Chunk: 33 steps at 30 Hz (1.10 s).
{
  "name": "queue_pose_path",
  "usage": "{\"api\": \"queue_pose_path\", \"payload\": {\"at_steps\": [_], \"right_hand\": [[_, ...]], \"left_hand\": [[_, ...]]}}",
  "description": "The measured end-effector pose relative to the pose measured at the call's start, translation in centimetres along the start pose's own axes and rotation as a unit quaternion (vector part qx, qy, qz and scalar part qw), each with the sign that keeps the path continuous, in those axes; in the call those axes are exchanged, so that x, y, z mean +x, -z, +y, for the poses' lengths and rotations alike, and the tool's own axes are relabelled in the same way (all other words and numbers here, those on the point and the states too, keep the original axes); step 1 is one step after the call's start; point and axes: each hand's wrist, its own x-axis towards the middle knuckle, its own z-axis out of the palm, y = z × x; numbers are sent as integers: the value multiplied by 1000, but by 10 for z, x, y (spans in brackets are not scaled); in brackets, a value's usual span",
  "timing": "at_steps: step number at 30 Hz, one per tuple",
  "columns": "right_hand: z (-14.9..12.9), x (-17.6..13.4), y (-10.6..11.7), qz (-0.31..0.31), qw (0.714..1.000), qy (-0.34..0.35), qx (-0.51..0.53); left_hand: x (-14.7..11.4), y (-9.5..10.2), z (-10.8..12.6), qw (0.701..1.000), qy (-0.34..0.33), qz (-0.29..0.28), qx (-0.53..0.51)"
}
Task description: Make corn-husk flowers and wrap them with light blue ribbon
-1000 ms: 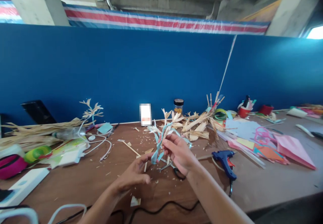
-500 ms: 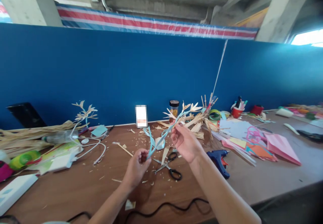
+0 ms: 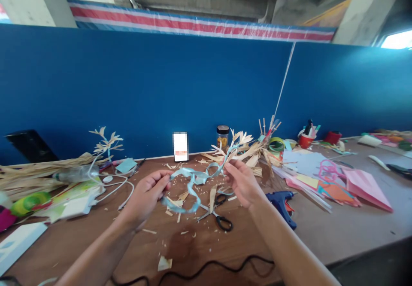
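Note:
Between the fingers of my left hand (image 3: 151,193) is pinched a light blue ribbon (image 3: 189,191), which loops and dangles above the table. My right hand (image 3: 241,181) grips a stem wrapped in the same light blue, part of a branch of pale dried-husk flowers (image 3: 240,138) that points up and away. The ribbon runs across to this stem. Black-handled scissors (image 3: 219,213) lie on the table below and between my hands, blades spread, with a strip of husk by them.
A blue glue gun (image 3: 283,206) rests right of my right forearm. Behind stand a lit phone (image 3: 180,146) and a dark-lidded jar (image 3: 222,136). A similar flower branch (image 3: 107,142) rises at left, near white cables. Coloured paper (image 3: 363,187) lies right; a black cord (image 3: 199,273) crosses the front.
My left hand has moved left and up, drawing the ribbon out into wide loops. My right hand stays nearly in place with the branch, whose flowers have tilted more upright.

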Motion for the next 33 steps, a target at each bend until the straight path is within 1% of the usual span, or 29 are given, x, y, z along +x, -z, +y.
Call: {"api": "queue_pose_path", "payload": {"at_steps": [3,4,6,8,10,12,14,16,18,19,20,21,22,23,25,26,27,28,30,32,33], "right_hand": [[1,0,1,6,999,7,-37],[2,0,1,5,999,7,-43],[3,0,3,4,999,8,-50],[4,0,6,5,998,12,-55],[6,-1,8,7,998,15,-61],[8,-2,10,6,998,14,-68],[11,-3,11,3,997,10,-72],[13,-3,11,2,997,6,-72],[15,-3,11,4,997,3,-74],[16,-3,11,5,997,3,-76],[16,-3,11,3,997,3,-78],[17,-3,11,0,997,3,-82],[18,-3,11,-4,996,3,-86],[19,-3,11,-10,996,1,-92],[22,-3,10,-19,994,-6,-103],[23,-4,8,-23,994,-12,-106],[25,-4,7,-26,994,-17,-107],[26,-5,6,-26,994,-22,-106],[25,-6,3,-24,994,-28,-98],[21,-7,2,-23,995,-28,-90],[18,-6,2,-24,996,-25,-86]], "left_hand": [[-8,5,16,999,18,-39,-24],[-9,8,20,999,9,-38,-12],[-8,15,23,997,-34,-29,64],[-4,23,23,980,-98,-14,174],[-1,29,19,957,-139,13,256],[0,32,14,942,-156,53,294],[0,33,8,928,-173,78,321],[0,34,3,906,-198,82,366],[1,35,-1,884,-218,65,408],[2,35,-3,879,-220,52,419],[3,36,-4,881,-213,38,421],[3,35,-5,890,-192,23,412],[4,35,-6,907,-158,11,390],[3,34,-8,930,-108,2,351],[2,30,-10,971,9,-20,236],[0,28,-11,983,60,-34,173],[-1,26,-12,987,95,-44,119],[-2,23,-15,989,114,-46,82],[-5,19,-22,990,124,-40,58],[-7,16,-33,990,111,-25,88],[-8,14,-40,988,100,-33,117]]}}
